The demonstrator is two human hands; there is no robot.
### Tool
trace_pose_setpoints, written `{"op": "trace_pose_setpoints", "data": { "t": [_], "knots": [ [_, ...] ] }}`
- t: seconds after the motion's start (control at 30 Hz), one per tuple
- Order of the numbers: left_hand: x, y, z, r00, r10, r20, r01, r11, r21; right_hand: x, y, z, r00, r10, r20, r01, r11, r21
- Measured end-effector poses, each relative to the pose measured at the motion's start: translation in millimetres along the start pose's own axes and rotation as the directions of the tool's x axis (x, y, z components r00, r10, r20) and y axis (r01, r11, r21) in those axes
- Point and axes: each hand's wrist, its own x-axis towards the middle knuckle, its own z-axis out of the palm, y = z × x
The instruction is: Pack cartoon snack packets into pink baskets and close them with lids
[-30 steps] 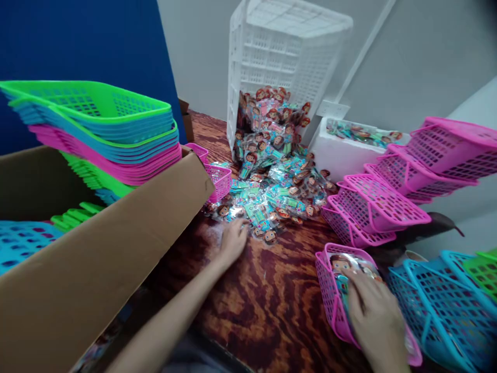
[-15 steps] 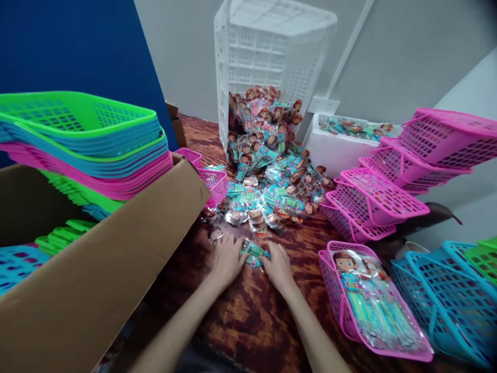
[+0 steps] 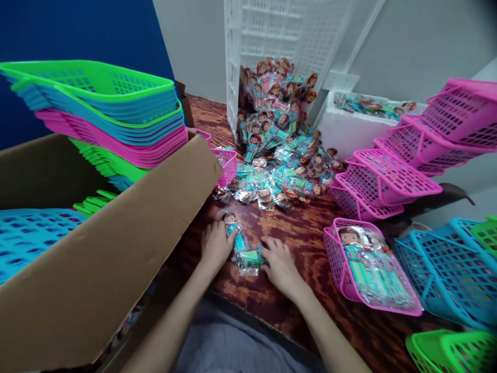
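Note:
My left hand (image 3: 213,243) and my right hand (image 3: 280,265) rest on the wooden table (image 3: 272,300) on either side of a small bunch of cartoon-figure packets (image 3: 241,247). Both hands press against the packets with fingers curled around them. Beyond them lies a large heap of the same packets (image 3: 277,171), spilling from a tipped white crate (image 3: 267,46). To the right a pink basket (image 3: 341,282) lies tilted with packets inside.
A cardboard box (image 3: 116,248) at the left holds stacked green, blue and pink baskets (image 3: 112,119). Pink baskets (image 3: 392,176) are stacked at the right, blue baskets (image 3: 450,269) and a green basket (image 3: 450,352) nearer. A white foam box (image 3: 349,134) with packets stands behind.
My right hand left the pink basket and joined the left at the packets. Both hands then drew a small bunch of packets toward me, away from the heap.

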Motion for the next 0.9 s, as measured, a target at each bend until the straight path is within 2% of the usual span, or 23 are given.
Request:
{"op": "trace_pose_setpoints", "data": {
  "t": [0.1,0.27,0.37,0.5,0.6,0.7,0.8,0.83,0.9],
  "knots": [
    [8.4,6.4,1.5,0.997,-0.041,0.059,0.040,0.999,0.013,-5.4,-13.4,3.9,1.000,0.013,0.028,-0.009,0.989,-0.146],
    [15.7,24.6,5.8,0.976,0.095,0.198,-0.079,0.993,-0.084,-16.3,-13.2,3.2,0.999,-0.008,0.049,0.013,0.995,-0.100],
    [16.1,26.4,4.8,0.970,0.116,0.215,-0.089,0.988,-0.129,-25.3,-6.8,0.2,0.999,-0.005,0.032,0.009,0.990,-0.139],
    [17.6,24.0,5.3,0.971,0.067,0.230,-0.027,0.984,-0.174,-31.5,-0.9,-2.7,0.996,-0.088,-0.028,0.080,0.973,-0.217],
    [19.4,23.6,7.8,0.948,0.129,0.292,-0.044,0.959,-0.281,-28.8,-1.1,-3.9,0.977,-0.183,-0.108,0.152,0.958,-0.244],
    [17.3,22.6,7.0,0.907,0.265,0.329,-0.096,0.888,-0.449,-22.7,-2.4,-5.9,0.951,-0.258,-0.171,0.207,0.941,-0.268],
    [7.2,20.1,1.2,0.856,0.401,0.327,-0.115,0.764,-0.635,-18.8,-3.0,-7.7,0.952,-0.261,-0.160,0.212,0.939,-0.270],
    [1.6,19.2,-1.0,0.850,0.422,0.315,-0.106,0.722,-0.683,-18.8,-3.3,-7.8,0.956,-0.249,-0.151,0.202,0.941,-0.271],
    [-13.0,18.2,-3.7,0.872,0.408,0.269,-0.075,0.655,-0.752,-21.0,-4.6,-6.9,0.965,-0.222,-0.143,0.176,0.944,-0.278]
  ]
}}
